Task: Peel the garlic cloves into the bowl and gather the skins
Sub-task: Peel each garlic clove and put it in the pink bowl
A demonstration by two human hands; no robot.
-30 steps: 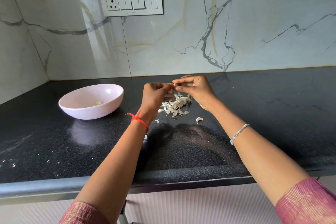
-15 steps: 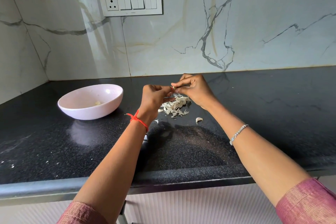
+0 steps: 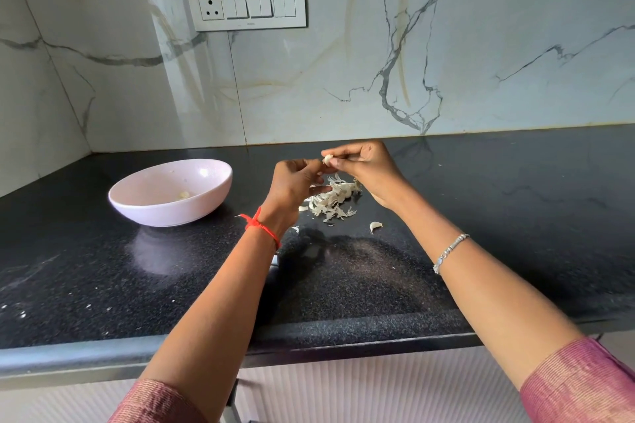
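The right hand (image 3: 372,168) pinches a garlic clove (image 3: 327,159) between thumb and fingertips, with the pale clove poking out toward the left. The left hand (image 3: 294,184) meets it from the other side, its fingers curled and their tips closed on the clove's lower end. Whether they grip loose skin or the clove itself is too small to tell. Both hands are raised above the tabletop (image 3: 515,203), to the right of the bowl (image 3: 165,215) and at about the level of its far rim.

A red thread (image 3: 262,226) is tied round the left wrist and a silver bracelet (image 3: 450,251) circles the right one. Pink sleeves cover both upper forearms.

Below the hands, to the right of the bowl and well apart from it, a pile of skins (image 3: 335,201) lies on the black speckled tabletop. One loose clove (image 3: 375,227) lies farther right of the bowl than the pile and a little nearer the person. A single scrap of skin (image 3: 295,229) lies between the bowl and that clove.

The bowl is pale pink and stands upright, with a peeled clove (image 3: 184,195) lying on its bottom. Above and behind the bowl, a switch plate (image 3: 249,5) with a socket is set into the marble wall.
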